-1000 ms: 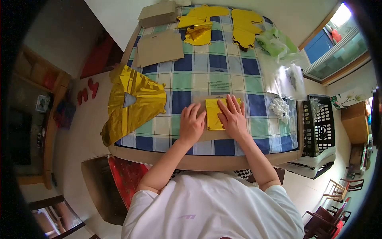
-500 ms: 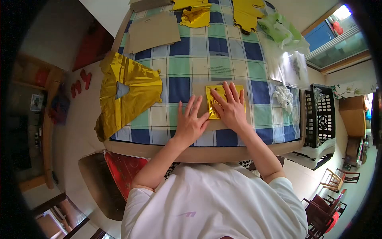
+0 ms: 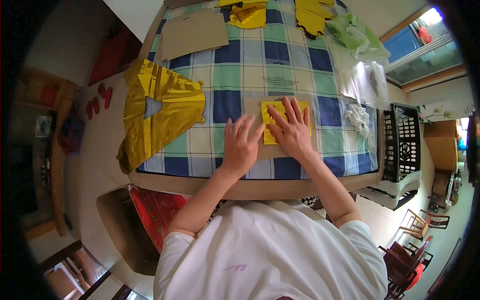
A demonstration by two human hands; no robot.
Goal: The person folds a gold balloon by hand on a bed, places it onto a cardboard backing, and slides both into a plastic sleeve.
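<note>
A gold foil piece folded into a small rectangle [image 3: 270,137] lies on a sheet of brown cardboard [image 3: 252,105] over the checked cloth. My right hand [image 3: 295,134] rests flat on the foil with its fingers spread. Just left of the foil, my left hand [image 3: 241,147] hovers near the cardboard's edge; its fingers are apart and slightly blurred, and nothing shows in them. Farther left, a large unfolded gold foil balloon [image 3: 175,107] lies flat and hangs over the table's left edge.
Brown cardboard sheets [image 3: 195,35] lie at the back left. More gold foil balloons [image 3: 250,15] are at the back. On the right are a green-white plastic bag [image 3: 355,35], clear plastic sleeves [image 3: 367,82], a white bundle [image 3: 357,119] and a black crate [image 3: 400,145].
My left hand has lifted away from the foil's left edge, its fingers now bent and moving. The right hand still presses on the foil. The whole view has shifted slightly.
</note>
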